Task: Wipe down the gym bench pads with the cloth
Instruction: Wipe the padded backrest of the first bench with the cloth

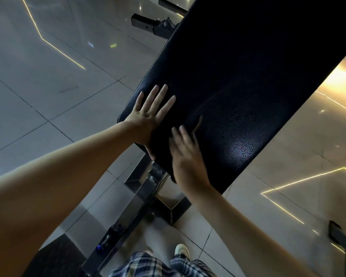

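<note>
Cloth [160, 153] on bench pad [248, 76]; left hand [146, 118] touches it, right hand [188, 156] atop, both flat.

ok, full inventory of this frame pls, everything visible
bench pad: 1, black, textured, centre running to upper right
cloth: 1, dark, on the pad's near end between the hands; hard to tell from the pad
bench frame: 1, metal, under the pad, lower centre
equipment tube: 1, black, on the floor, top centre
floor: glossy grey tiles, yellow light lines
shoe: 1, pale, bottom centre
shorts: plaid, bottom edge
left hand: flat on the pad, fingers straight
right hand: on the cloth, blurred
</note>
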